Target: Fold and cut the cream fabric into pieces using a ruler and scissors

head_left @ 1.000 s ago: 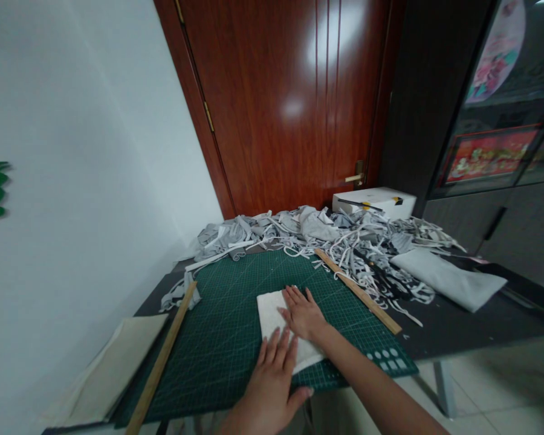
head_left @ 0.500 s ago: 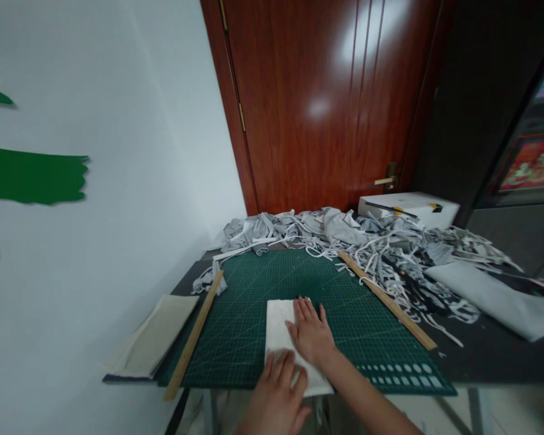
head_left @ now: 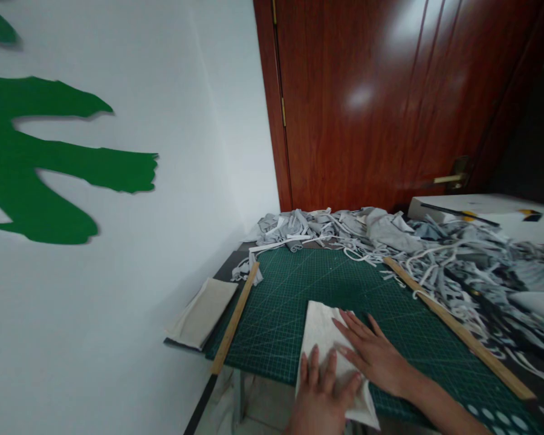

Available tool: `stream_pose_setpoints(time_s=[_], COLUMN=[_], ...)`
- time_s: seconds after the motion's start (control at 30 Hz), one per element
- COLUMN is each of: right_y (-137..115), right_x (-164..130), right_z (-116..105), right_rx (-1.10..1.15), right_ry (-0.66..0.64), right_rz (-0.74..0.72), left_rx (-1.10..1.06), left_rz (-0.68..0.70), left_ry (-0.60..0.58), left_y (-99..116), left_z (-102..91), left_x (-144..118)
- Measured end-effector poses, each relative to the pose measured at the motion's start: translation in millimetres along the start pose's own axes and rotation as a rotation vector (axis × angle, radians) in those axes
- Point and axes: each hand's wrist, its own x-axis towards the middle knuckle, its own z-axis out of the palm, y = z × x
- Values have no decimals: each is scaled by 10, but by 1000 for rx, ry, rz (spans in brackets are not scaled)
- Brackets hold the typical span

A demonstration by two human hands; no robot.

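On green mat (head_left: 294, 290), both flat, seemingly open hands press white cloth (head_left: 320, 329).

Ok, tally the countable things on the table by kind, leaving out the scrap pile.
Wooden rulers: 2
Green cutting mats: 1
White fabric pieces under the hands: 1
Folded beige cloths: 1
White boxes: 1
Total: 6

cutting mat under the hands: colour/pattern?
Dark green cutting mat with a fine pale grid; head view shows it best.
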Motion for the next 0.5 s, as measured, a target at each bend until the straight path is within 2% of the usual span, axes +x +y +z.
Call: stream_pose_setpoints(time_s=[0.1,0.23,0.3,0.43,0.5], right_y=[78,-68,-224,-539,-660], right_x=[-144,-241,-231,-70,89], right_z=[-103,-176,-183,-151,-153], right_rx=[69,106,104,131,92], right_ry=[-123,-188,-184,-213,-151], right_rz=[-59,-140,-157,-118,-100], left_rx=[-312,-707,-810,-958,-1051], left_rz=[-21,-92,-143,-190,-267], left_ry=[-177,-204,-229,-266,-265], left_y=[-85,-240,-337,-573,-709], left_z=[-469,-1016,-1155,-1277,-1332], left_x=[-27,-99,-140,-237,-326])
